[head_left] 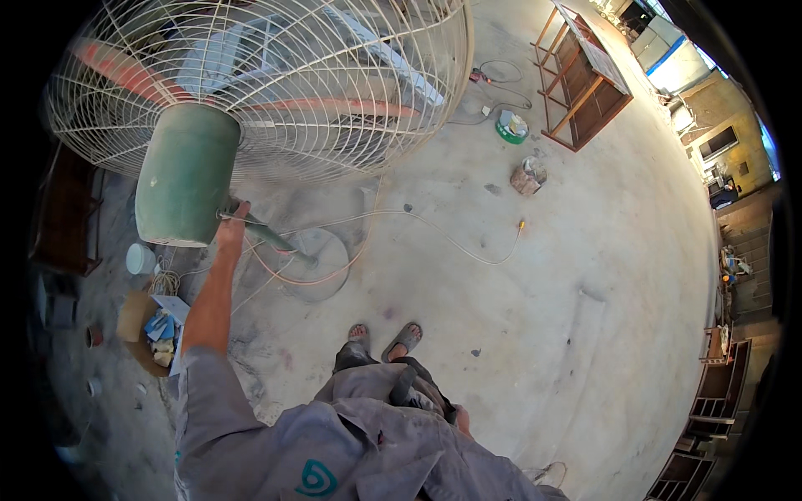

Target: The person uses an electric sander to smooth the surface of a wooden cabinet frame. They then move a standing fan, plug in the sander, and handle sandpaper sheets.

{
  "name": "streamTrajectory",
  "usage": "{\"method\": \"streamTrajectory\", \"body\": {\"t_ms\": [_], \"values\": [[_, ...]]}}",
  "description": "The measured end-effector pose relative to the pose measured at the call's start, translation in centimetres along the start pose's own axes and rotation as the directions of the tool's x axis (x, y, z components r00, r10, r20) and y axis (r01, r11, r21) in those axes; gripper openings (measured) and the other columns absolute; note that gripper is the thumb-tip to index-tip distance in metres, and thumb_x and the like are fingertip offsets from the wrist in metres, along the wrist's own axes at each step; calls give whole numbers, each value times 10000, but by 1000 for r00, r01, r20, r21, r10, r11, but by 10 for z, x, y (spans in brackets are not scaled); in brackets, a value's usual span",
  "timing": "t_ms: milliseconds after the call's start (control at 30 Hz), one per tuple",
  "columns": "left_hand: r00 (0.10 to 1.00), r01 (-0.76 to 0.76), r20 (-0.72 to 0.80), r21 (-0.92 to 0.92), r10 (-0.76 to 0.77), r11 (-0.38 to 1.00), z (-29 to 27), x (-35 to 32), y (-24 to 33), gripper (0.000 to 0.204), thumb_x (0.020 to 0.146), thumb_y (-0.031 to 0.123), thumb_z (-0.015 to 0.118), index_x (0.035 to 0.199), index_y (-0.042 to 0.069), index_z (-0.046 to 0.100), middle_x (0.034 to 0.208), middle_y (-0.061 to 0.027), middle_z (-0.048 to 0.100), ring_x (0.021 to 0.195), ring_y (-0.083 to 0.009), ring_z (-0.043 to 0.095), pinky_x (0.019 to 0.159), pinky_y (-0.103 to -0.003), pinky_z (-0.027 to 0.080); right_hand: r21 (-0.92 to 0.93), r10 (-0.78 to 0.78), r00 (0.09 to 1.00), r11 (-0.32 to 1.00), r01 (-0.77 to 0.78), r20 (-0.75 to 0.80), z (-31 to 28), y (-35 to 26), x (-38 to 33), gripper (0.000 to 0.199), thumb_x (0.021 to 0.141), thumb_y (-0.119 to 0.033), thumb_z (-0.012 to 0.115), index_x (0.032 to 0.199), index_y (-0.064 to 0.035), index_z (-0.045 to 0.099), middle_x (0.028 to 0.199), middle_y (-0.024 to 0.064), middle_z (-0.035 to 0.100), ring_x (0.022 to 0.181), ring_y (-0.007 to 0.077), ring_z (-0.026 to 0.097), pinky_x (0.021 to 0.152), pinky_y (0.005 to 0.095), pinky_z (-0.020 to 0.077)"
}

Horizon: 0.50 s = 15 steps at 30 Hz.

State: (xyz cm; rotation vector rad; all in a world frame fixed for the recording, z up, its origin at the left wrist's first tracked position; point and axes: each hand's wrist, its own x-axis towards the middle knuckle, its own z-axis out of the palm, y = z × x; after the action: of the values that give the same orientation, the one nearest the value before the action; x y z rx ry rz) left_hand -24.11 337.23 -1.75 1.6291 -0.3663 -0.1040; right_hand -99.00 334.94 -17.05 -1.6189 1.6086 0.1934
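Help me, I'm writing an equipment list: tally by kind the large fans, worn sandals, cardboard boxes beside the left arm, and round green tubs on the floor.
Large fan: 1
Worn sandals: 2
Cardboard box: 1
Round green tub: 1
Total: 5

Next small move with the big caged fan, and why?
I'd probably bring the bare right hand up to the green tubular pole for a second hold. Only the bare left hand is on the large wire-caged fan, just below its bulky, barrel-shaped green motor housing; the right is low by the person's side, mostly hidden.
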Motion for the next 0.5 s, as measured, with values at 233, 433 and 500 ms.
{"method": "streamTrajectory", "body": {"t_ms": [233, 433, 500], "values": [[997, 9, 72, 32, -11, 999, -15, 12, -17, 119, 790, 67, 727, 859, 58, 630, 848, -14, 601, 810, -153, 554, 769, -330, 458, -67, 44, 999, 997, -43, 11, 14, 16, -7, 374, 900, -371, 552, 1041, -78, 735, 1023, 208, 698, 986, 364, 665, 831, 451, 520], [996, 13, 93, 63, -19, 998, -10, -8, 9, 108, 786, 7, 699, 843, 55, 620, 840, -17, 600, 815, -156, 566, 784, -335, 462, -26, 77, 997, 997, -76, 24, 4, -10, 4, 344, 888, -369, 543, 1008, -126, 755, 1027, 191, 697, 988, 380, 655, 853, 463, 518], [995, 17, 96, -19, -15, 1000, -4, -14, 14, 88, 803, 36, 689, 838, 70, 616, 848, -2, 574, 833, -139, 540, 800, -321, 441, -26, 75, 997, 997, -74, 10, -3, -25, 6, 342, 883, -369, 546, 1005, -129, 756, 1029, 190, 697, 987, 381, 655, 852, 464, 518]]}}
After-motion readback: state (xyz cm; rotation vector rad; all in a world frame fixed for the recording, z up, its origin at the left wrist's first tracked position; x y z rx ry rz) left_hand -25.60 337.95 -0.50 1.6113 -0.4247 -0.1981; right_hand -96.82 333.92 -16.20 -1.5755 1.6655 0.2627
